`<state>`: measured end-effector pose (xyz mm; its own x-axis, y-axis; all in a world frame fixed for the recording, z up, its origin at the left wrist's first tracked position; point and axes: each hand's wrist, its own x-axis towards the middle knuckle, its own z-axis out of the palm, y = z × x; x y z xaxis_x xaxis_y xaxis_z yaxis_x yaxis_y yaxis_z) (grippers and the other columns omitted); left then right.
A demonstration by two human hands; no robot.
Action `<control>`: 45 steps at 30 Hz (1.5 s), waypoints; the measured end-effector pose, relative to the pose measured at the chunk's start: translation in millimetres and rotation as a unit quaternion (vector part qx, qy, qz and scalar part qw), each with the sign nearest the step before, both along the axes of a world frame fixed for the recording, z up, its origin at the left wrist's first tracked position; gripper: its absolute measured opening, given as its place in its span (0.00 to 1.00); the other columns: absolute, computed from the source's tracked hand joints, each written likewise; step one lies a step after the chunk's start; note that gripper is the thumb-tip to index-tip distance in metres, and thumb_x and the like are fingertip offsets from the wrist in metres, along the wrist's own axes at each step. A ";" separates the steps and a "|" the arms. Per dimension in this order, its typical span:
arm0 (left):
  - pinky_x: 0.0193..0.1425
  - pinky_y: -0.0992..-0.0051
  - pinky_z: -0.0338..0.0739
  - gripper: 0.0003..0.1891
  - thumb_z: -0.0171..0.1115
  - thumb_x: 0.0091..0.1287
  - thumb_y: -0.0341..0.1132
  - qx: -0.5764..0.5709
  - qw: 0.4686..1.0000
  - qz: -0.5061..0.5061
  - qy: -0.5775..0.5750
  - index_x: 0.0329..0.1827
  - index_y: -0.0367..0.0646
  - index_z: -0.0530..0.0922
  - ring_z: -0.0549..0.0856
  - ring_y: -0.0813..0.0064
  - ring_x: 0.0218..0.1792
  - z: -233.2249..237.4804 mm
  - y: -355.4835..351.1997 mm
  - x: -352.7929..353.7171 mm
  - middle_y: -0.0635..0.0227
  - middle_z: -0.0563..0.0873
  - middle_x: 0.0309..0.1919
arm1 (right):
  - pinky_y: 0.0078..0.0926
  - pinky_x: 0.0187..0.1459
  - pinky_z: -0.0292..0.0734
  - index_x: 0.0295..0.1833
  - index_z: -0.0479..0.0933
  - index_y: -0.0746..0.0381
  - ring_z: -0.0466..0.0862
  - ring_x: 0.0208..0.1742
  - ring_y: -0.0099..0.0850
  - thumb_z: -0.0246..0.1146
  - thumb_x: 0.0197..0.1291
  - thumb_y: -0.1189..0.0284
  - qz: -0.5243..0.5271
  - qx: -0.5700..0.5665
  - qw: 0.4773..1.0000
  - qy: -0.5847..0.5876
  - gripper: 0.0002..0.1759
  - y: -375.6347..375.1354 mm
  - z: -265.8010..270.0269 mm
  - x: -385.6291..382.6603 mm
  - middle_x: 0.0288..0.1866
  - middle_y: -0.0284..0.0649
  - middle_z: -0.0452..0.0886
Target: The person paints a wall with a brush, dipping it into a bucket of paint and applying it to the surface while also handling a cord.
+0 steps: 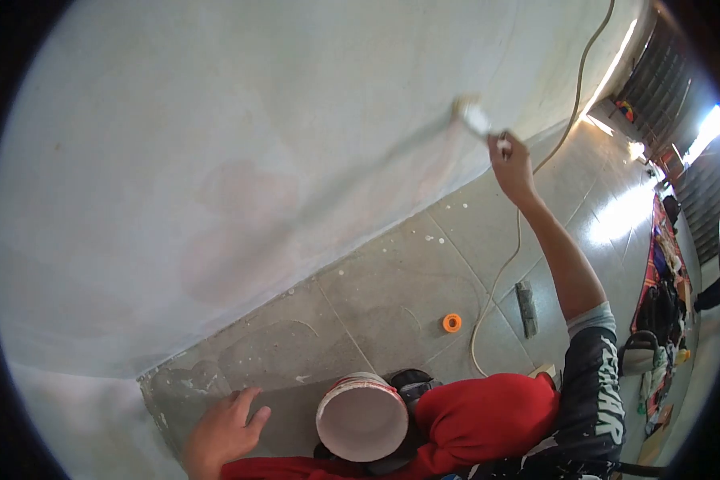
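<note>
My right hand is stretched out to the wall, closed around the handle of a paintbrush. The brush's bristles are against the pale wall, low down near the floor, and the brush looks slightly blurred. Over the floor at lower left is my left hand, holding nothing, its fingers apart. A bucket with a whitish inside and a reddish rim stands between my legs, to the right of my left hand.
A cable runs down past the wall and across the tiled floor. An orange roll and a dark flat block lie on the tiles. Clothes and bags are heaped on a red cloth at far right.
</note>
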<state>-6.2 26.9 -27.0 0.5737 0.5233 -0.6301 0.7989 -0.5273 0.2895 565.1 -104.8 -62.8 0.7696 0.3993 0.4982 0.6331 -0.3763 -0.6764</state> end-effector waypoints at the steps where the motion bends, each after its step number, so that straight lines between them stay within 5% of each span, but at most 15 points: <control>1: 0.67 0.56 0.74 0.27 0.54 0.75 0.51 0.003 1.000 -0.005 -0.009 0.69 0.45 0.73 0.80 0.45 0.62 -1.1 -1.6 -3.7 0.47 0.82 0.60 | 0.28 0.24 0.66 0.43 0.81 0.64 0.69 0.20 0.21 0.64 0.69 0.63 -0.002 -0.091 0.992 0.089 0.14 -11.5 -8.5 3.4 0.18 0.36 0.73; 5: 0.66 0.55 0.74 0.27 0.54 0.75 0.52 0.000 1.000 -0.005 -0.005 0.70 0.45 0.72 0.80 0.45 0.61 -2.2 -7.2 -16.3 0.47 0.82 0.60 | 0.25 0.17 0.60 0.43 0.83 0.58 0.69 0.18 0.17 0.67 0.66 0.63 0.002 -0.145 0.973 0.182 0.10 -25.6 0.8 29.3 0.19 0.30 0.75; 8: 0.66 0.55 0.75 0.28 0.54 0.74 0.53 -0.011 1.000 -0.011 0.011 0.70 0.46 0.72 0.80 0.45 0.61 1.0 -8.2 -24.2 0.47 0.82 0.60 | 0.19 0.14 0.53 0.46 0.85 0.55 0.65 0.17 0.13 0.69 0.63 0.65 0.051 -0.113 0.985 0.119 0.09 -19.4 99.3 55.7 0.22 0.29 0.77; 14: 0.68 0.59 0.73 0.26 0.55 0.74 0.51 -0.021 0.999 -0.014 0.039 0.69 0.48 0.73 0.80 0.50 0.63 1.6 -7.8 -25.4 0.52 0.82 0.62 | 0.13 0.15 0.55 0.53 0.82 0.58 0.66 0.19 0.11 0.68 0.60 0.75 0.117 0.211 0.964 0.107 0.14 -29.8 209.5 35.9 0.29 0.29 0.79; 16: 0.65 0.54 0.75 0.28 0.53 0.73 0.54 -0.024 0.998 -0.047 -0.035 0.70 0.47 0.72 0.81 0.44 0.59 1.7 -8.4 -21.2 0.46 0.82 0.59 | 0.14 0.15 0.56 0.50 0.82 0.57 0.67 0.19 0.12 0.68 0.64 0.72 0.077 0.142 0.986 0.047 0.10 -14.9 174.6 51.9 0.29 0.29 0.79; 20: 0.64 0.54 0.75 0.27 0.53 0.74 0.53 -0.016 0.997 -0.077 -0.016 0.70 0.47 0.72 0.81 0.44 0.59 5.6 -10.3 -14.3 0.45 0.82 0.58 | 0.21 0.14 0.58 0.45 0.80 0.55 0.67 0.16 0.16 0.67 0.67 0.61 -0.024 0.049 0.987 0.153 0.10 -3.4 72.6 24.3 0.23 0.29 0.76; 23: 0.66 0.54 0.75 0.27 0.53 0.74 0.52 -0.026 0.995 -0.089 -0.026 0.69 0.45 0.72 0.81 0.44 0.59 8.8 -14.4 -20.6 0.46 0.82 0.59 | 0.21 0.14 0.55 0.46 0.81 0.56 0.66 0.16 0.16 0.68 0.66 0.61 0.019 -0.090 0.969 0.230 0.11 -30.2 35.3 28.4 0.22 0.30 0.76; 28: 0.66 0.54 0.74 0.30 0.52 0.74 0.52 0.010 0.993 -0.104 -0.049 0.71 0.41 0.71 0.80 0.44 0.61 13.8 -26.4 -26.5 0.47 0.82 0.59 | 0.18 0.14 0.53 0.47 0.82 0.55 0.65 0.16 0.15 0.69 0.64 0.64 0.044 -0.072 0.990 0.117 0.09 -24.5 115.5 60.1 0.23 0.30 0.77; 31: 0.66 0.54 0.74 0.30 0.52 0.74 0.52 0.005 0.995 -0.094 -0.046 0.71 0.40 0.70 0.80 0.45 0.61 21.1 -31.9 -12.3 0.46 0.82 0.59 | 0.18 0.14 0.54 0.47 0.82 0.55 0.66 0.18 0.14 0.69 0.64 0.65 0.063 0.047 0.993 0.093 0.09 -30.5 172.9 57.0 0.25 0.29 0.78; 33: 0.66 0.54 0.74 0.30 0.52 0.74 0.52 0.019 0.991 -0.117 -0.060 0.71 0.40 0.70 0.80 0.45 0.61 17.8 -31.1 -3.9 0.46 0.82 0.59 | 0.15 0.15 0.52 0.46 0.80 0.54 0.65 0.18 0.12 0.69 0.66 0.64 0.144 0.291 0.938 0.121 0.09 -24.6 187.0 56.2 0.26 0.27 0.77; 34: 0.66 0.53 0.74 0.30 0.52 0.75 0.52 0.028 0.987 -0.139 -0.070 0.71 0.40 0.70 0.80 0.45 0.61 14.6 -31.0 -0.1 0.47 0.82 0.59 | 0.15 0.15 0.52 0.46 0.80 0.54 0.65 0.18 0.12 0.69 0.66 0.64 0.145 0.293 0.937 0.120 0.09 -18.1 180.0 54.0 0.26 0.27 0.77; 40: 0.66 0.55 0.74 0.28 0.52 0.75 0.52 -0.009 0.990 -0.141 0.004 0.70 0.41 0.71 0.81 0.45 0.59 17.3 -38.8 19.9 0.45 0.82 0.59 | 0.20 0.14 0.55 0.45 0.79 0.56 0.66 0.17 0.16 0.67 0.66 0.64 0.048 0.064 0.975 0.210 0.09 -16.3 72.3 35.8 0.23 0.30 0.75; 41: 0.66 0.55 0.74 0.28 0.52 0.75 0.52 0.002 0.990 -0.143 0.008 0.70 0.41 0.71 0.81 0.45 0.59 18.9 -37.0 21.2 0.45 0.82 0.59 | 0.20 0.14 0.55 0.45 0.79 0.56 0.66 0.17 0.16 0.67 0.66 0.64 0.048 0.075 0.973 0.211 0.09 -25.4 69.1 38.8 0.23 0.30 0.75; 43: 0.69 0.58 0.72 0.28 0.52 0.75 0.53 0.003 0.993 -0.115 0.008 0.72 0.48 0.69 0.78 0.48 0.64 15.9 -35.5 17.8 0.48 0.79 0.65 | 0.20 0.14 0.54 0.46 0.79 0.56 0.66 0.17 0.16 0.66 0.66 0.65 0.043 -0.088 0.971 0.217 0.09 -39.3 65.7 38.4 0.22 0.30 0.74; 45: 0.69 0.58 0.72 0.28 0.52 0.75 0.53 0.014 0.994 -0.103 0.033 0.72 0.48 0.69 0.78 0.48 0.65 19.2 -35.4 18.1 0.48 0.79 0.65 | 0.20 0.14 0.54 0.46 0.79 0.57 0.65 0.17 0.16 0.66 0.66 0.64 0.037 -0.069 0.978 0.192 0.09 -41.1 84.4 45.7 0.23 0.30 0.75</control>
<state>11.9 -8.6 -7.8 0.6291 0.4171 -0.6560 0.6895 -0.6890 0.2231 610.8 -145.9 21.6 0.8557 0.5045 0.1153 0.3714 -0.4436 -0.8157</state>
